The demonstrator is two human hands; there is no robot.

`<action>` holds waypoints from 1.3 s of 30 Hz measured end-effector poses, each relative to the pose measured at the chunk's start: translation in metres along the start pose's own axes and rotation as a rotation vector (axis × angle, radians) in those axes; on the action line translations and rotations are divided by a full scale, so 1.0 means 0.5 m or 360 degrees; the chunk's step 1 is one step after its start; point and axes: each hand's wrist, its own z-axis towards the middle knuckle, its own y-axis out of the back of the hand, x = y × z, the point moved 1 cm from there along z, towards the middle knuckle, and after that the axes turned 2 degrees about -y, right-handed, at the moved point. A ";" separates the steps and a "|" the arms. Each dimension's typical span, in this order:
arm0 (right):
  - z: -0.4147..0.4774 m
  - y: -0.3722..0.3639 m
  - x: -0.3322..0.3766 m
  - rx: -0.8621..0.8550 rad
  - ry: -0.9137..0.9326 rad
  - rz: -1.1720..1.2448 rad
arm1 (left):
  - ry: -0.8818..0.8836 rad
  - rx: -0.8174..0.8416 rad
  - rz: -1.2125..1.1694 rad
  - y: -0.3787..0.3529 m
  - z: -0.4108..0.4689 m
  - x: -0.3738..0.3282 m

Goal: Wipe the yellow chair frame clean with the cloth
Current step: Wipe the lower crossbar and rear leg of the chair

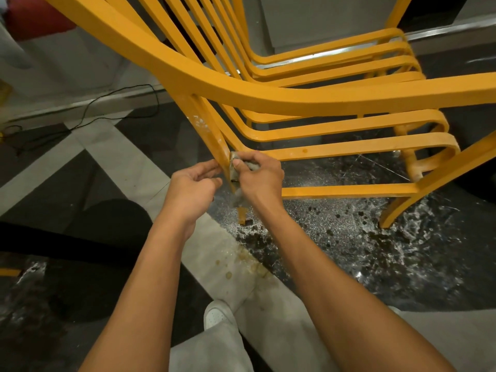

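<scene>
The yellow chair frame (268,95) fills the upper half of the view, tilted, with curved slats and a thick near rail. White specks mark its near leg (212,135). My right hand (257,175) grips a small grey cloth (236,170) and presses it against the lower part of that leg. On the left side of the same leg my left hand (193,183) has its fingers curled, fingertips touching the leg. Part of the cloth hangs below my right hand, and part is hidden in my fist.
The floor (375,251) under the chair is dark speckled stone, wet, with white streaks. A pale tile strip (220,253) with brown stains runs diagonally. A black cable (120,103) lies at the left. My white shoe (217,315) and grey trouser leg show at the bottom.
</scene>
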 end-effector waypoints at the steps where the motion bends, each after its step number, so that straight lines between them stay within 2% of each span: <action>1: -0.002 0.000 0.006 0.0007 0.0033 0.0041 | 0.0007 -0.0001 -0.0004 0.001 0.001 0.001; 3: -0.008 0.000 0.005 -0.0001 0.0082 0.0048 | 0.0028 -0.0002 -0.0016 0.003 0.001 0.001; 7: -0.006 0.002 0.010 -0.0011 -0.0004 -0.0024 | 0.0027 -0.0065 -0.0079 0.002 0.000 -0.007; 10: -0.009 -0.003 0.025 -0.0039 0.0121 -0.0006 | 0.0015 -0.0109 -0.0079 0.000 -0.002 -0.011; 15: -0.006 -0.003 0.005 0.0002 -0.0048 -0.0009 | 0.0015 -0.0104 -0.0076 0.003 -0.005 -0.012; 19: -0.014 -0.004 0.008 -0.0024 0.0057 0.0041 | 0.0008 -0.0091 -0.0068 0.003 -0.010 -0.015; 23: -0.011 0.001 0.004 -0.0011 -0.0065 0.0032 | 0.0005 -0.0094 -0.0085 0.001 -0.011 -0.019; 27: -0.022 -0.002 0.018 -0.0033 0.0119 0.0077 | 0.0003 -0.0103 -0.0069 0.005 -0.006 -0.014; 32: -0.017 0.005 0.018 0.0028 -0.0049 0.0082 | -0.0008 -0.0131 -0.0080 0.009 -0.001 -0.009; 35: -0.021 0.004 0.038 0.0011 0.0135 0.0137 | -0.0014 -0.0147 -0.0070 0.011 0.000 -0.008; 39: -0.020 0.006 0.026 0.0008 0.0052 -0.0010 | -0.0029 -0.0189 -0.0127 0.013 -0.003 -0.012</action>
